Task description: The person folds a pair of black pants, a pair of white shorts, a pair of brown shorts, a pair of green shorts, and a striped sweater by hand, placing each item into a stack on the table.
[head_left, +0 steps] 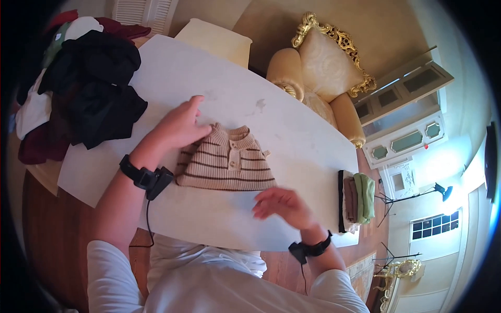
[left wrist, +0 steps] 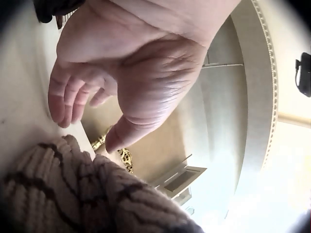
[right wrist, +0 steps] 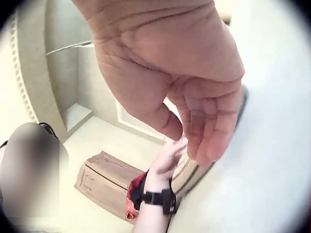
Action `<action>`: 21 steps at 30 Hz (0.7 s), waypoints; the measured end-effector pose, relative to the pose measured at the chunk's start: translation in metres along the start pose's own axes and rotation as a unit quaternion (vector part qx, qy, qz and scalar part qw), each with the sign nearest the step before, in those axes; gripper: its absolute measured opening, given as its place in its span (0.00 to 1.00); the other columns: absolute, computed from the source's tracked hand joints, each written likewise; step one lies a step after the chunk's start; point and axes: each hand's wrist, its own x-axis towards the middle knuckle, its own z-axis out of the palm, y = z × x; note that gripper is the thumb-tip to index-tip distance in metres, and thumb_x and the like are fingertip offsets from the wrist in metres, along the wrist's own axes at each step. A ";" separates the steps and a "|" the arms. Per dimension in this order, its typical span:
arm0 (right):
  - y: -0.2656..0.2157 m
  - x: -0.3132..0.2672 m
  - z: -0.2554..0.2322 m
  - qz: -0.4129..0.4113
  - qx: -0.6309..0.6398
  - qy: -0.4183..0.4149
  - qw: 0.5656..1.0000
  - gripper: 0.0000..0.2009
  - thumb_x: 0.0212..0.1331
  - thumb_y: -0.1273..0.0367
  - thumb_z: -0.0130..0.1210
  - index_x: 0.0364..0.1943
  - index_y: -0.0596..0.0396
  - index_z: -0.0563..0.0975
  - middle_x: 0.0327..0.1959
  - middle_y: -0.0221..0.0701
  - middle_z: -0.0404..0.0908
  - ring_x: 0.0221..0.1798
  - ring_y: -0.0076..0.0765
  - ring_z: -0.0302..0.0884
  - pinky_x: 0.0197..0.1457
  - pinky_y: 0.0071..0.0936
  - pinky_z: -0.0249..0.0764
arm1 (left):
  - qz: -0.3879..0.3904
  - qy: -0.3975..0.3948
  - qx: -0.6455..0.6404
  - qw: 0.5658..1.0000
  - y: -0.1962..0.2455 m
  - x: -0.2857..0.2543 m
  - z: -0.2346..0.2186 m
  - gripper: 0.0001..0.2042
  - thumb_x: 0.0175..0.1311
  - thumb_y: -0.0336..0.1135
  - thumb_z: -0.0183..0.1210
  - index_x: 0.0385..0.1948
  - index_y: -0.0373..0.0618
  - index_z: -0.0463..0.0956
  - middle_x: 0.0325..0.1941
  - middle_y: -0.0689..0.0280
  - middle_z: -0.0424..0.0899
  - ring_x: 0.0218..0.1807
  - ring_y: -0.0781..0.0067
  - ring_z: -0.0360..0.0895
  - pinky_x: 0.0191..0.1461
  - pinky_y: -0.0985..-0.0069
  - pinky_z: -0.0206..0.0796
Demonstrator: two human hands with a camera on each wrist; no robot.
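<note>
A beige knitted garment with dark stripes and a buttoned collar (head_left: 225,166) lies folded on the white table (head_left: 297,141). My left hand (head_left: 180,125) is at its upper left by the collar, thumb beside the knit, fingers apart and relaxed; whether it touches is unclear. In the left wrist view the ribbed knit (left wrist: 92,194) lies below the left hand (left wrist: 126,68), which holds nothing. My right hand (head_left: 284,206) is just off the garment's lower right corner, fingers loosely bent and empty. The right wrist view shows the right hand (right wrist: 180,82) with relaxed fingers, the striped knit (right wrist: 187,172) behind them.
A heap of dark clothes (head_left: 99,88) is at the table's left end. A stack of folded clothes (head_left: 356,198), green on top, stands near the right end. Beyond the far edge are a gold armchair (head_left: 329,68) and a cream seat (head_left: 216,41). A cable hangs from the left wrist.
</note>
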 end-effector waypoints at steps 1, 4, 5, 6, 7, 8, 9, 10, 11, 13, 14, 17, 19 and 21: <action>-0.006 0.006 -0.004 -0.066 -0.028 0.070 0.995 0.12 0.75 0.78 0.52 0.58 0.63 0.78 0.45 0.39 0.89 0.47 0.33 0.88 0.51 0.30 0.84 | -0.003 0.040 0.056 0.998 0.002 0.000 -0.003 0.35 0.66 0.49 0.70 0.67 0.37 0.68 0.55 0.48 0.83 0.49 0.57 0.85 0.54 0.65 0.77; -0.018 0.039 -0.036 -0.130 -0.217 0.268 0.930 0.12 0.71 0.73 0.59 0.54 0.65 0.79 0.44 0.39 0.89 0.46 0.29 0.87 0.50 0.29 0.82 | -0.093 -0.045 0.052 0.993 0.021 -0.002 -0.020 0.37 0.61 0.63 0.69 0.56 0.32 0.75 0.53 0.42 0.85 0.53 0.46 0.85 0.58 0.62 0.75; -0.024 0.049 -0.040 -0.122 -0.288 0.288 0.905 0.14 0.71 0.69 0.61 0.54 0.65 0.80 0.44 0.40 0.89 0.46 0.32 0.87 0.51 0.30 0.83 | -0.082 -0.044 0.065 0.994 0.020 -0.002 -0.017 0.39 0.60 0.65 0.69 0.54 0.31 0.76 0.51 0.43 0.85 0.53 0.46 0.85 0.58 0.61 0.75; -0.029 0.058 -0.042 -0.114 -0.357 0.307 0.875 0.17 0.70 0.66 0.63 0.54 0.65 0.80 0.44 0.42 0.89 0.46 0.35 0.87 0.51 0.32 0.83 | -0.073 -0.043 0.077 0.993 0.019 -0.004 -0.011 0.40 0.58 0.66 0.70 0.52 0.30 0.77 0.49 0.43 0.86 0.53 0.46 0.85 0.57 0.61 0.75; -0.030 0.067 -0.042 -0.098 -0.376 0.304 0.870 0.18 0.70 0.63 0.63 0.54 0.65 0.80 0.44 0.43 0.89 0.46 0.37 0.88 0.52 0.33 0.83 | -0.064 -0.040 0.091 0.993 0.018 -0.006 -0.010 0.41 0.57 0.68 0.70 0.50 0.29 0.77 0.48 0.43 0.87 0.53 0.46 0.85 0.57 0.60 0.75; -0.028 0.076 -0.042 -0.082 -0.394 0.301 0.865 0.20 0.69 0.61 0.64 0.54 0.65 0.80 0.44 0.44 0.89 0.47 0.39 0.88 0.52 0.34 0.83 | -0.062 -0.038 0.097 0.993 0.016 -0.007 -0.010 0.42 0.55 0.68 0.71 0.49 0.29 0.77 0.48 0.43 0.86 0.52 0.46 0.85 0.57 0.60 0.75; -0.026 0.083 -0.043 -0.065 -0.411 0.298 0.859 0.22 0.69 0.58 0.65 0.54 0.65 0.81 0.44 0.45 0.89 0.47 0.41 0.88 0.53 0.35 0.82 | -0.061 -0.036 0.103 0.992 0.017 -0.008 -0.011 0.43 0.54 0.69 0.71 0.49 0.28 0.77 0.47 0.43 0.86 0.52 0.46 0.85 0.56 0.60 0.76; -0.023 0.090 -0.044 -0.062 -0.407 0.301 0.860 0.23 0.68 0.57 0.65 0.54 0.65 0.81 0.43 0.45 0.89 0.46 0.41 0.87 0.52 0.35 0.82 | -0.059 -0.035 0.110 0.991 0.018 -0.009 -0.012 0.43 0.53 0.69 0.72 0.49 0.27 0.77 0.47 0.43 0.86 0.51 0.46 0.85 0.56 0.60 0.76; -0.020 0.096 -0.045 -0.058 -0.402 0.303 0.862 0.25 0.67 0.55 0.66 0.54 0.65 0.81 0.42 0.44 0.88 0.45 0.41 0.87 0.52 0.35 0.82 | -0.057 -0.034 0.114 0.991 0.018 -0.009 -0.012 0.44 0.50 0.69 0.73 0.47 0.26 0.77 0.45 0.44 0.87 0.51 0.46 0.85 0.55 0.61 0.76; -0.020 0.105 -0.041 -0.039 -0.396 0.298 0.868 0.27 0.65 0.53 0.68 0.53 0.65 0.81 0.41 0.43 0.88 0.44 0.40 0.87 0.50 0.34 0.81 | -0.073 -0.063 0.102 0.990 0.022 -0.008 -0.012 0.42 0.51 0.67 0.74 0.46 0.27 0.78 0.44 0.46 0.87 0.49 0.47 0.85 0.54 0.61 0.76; -0.023 0.106 -0.039 -0.025 -0.393 0.292 0.871 0.27 0.65 0.53 0.68 0.53 0.65 0.81 0.40 0.42 0.88 0.43 0.39 0.86 0.49 0.34 0.81 | -0.080 -0.079 0.098 0.989 0.024 -0.007 -0.012 0.41 0.51 0.66 0.74 0.45 0.28 0.78 0.44 0.47 0.88 0.48 0.48 0.86 0.53 0.62 0.76; -0.034 0.103 -0.036 0.012 -0.369 0.263 0.891 0.26 0.62 0.53 0.70 0.48 0.64 0.82 0.36 0.38 0.87 0.39 0.34 0.84 0.46 0.32 0.79 | -0.037 -0.090 0.038 0.995 0.009 -0.001 0.002 0.30 0.54 0.56 0.78 0.42 0.35 0.79 0.38 0.55 0.87 0.40 0.64 0.83 0.46 0.68 0.76; -0.032 0.099 -0.044 0.025 -0.346 0.237 0.907 0.24 0.61 0.54 0.71 0.45 0.63 0.81 0.34 0.35 0.86 0.37 0.31 0.82 0.44 0.31 0.78 | -0.022 -0.070 0.007 0.997 0.007 -0.004 0.004 0.25 0.57 0.50 0.77 0.41 0.37 0.79 0.35 0.59 0.86 0.38 0.70 0.82 0.44 0.71 0.75; -0.025 0.095 -0.055 0.029 -0.319 0.208 0.924 0.21 0.60 0.56 0.72 0.41 0.61 0.81 0.32 0.32 0.85 0.36 0.28 0.80 0.42 0.30 0.78 | -0.025 -0.041 -0.003 0.999 0.011 -0.004 0.002 0.21 0.60 0.46 0.76 0.40 0.38 0.79 0.33 0.63 0.86 0.35 0.74 0.81 0.41 0.73 0.75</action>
